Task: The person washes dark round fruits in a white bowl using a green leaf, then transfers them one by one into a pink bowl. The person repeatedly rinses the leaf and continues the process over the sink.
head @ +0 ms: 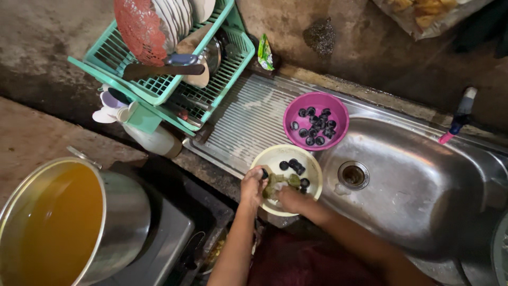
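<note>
1. The left hand [253, 185] has its grip closed on a small dark round fruit [264, 173], pinched at the rim of the cream bowl [313, 168].
2. The right hand [290, 200] sits curled inside that same bowl, its grip mostly closed around a greenish clump [275, 185]; whether it truly has it clamped or only presses on it, I cannot tell.
3. The cream bowl stands on the edge of the steel sink [413, 175], just beside the drain [353, 175], with a few more dark fruits [296, 167] loose inside it.
4. Touching it on the far side is the pink bowl [338, 111], holding a good heap of the same dark fruits, parked on the ribbed draining board [248, 116].
5. Judging the work: both hands look busy handling the fruit over the cream bowl. Doing it well means keeping both hands low over the bowl so nothing rolls into the sink, and holding the slippery fruit firmly but not crushing it.
6. Off to the left, a green dish rack [159, 79] carries plates and a knife [164, 68], well apart from the hands.
7. Bottom left, a big steel pot [127, 212] full of orange-yellow liquid sits on the dark surface [32, 132]; keep the left elbow away from it.
</note>
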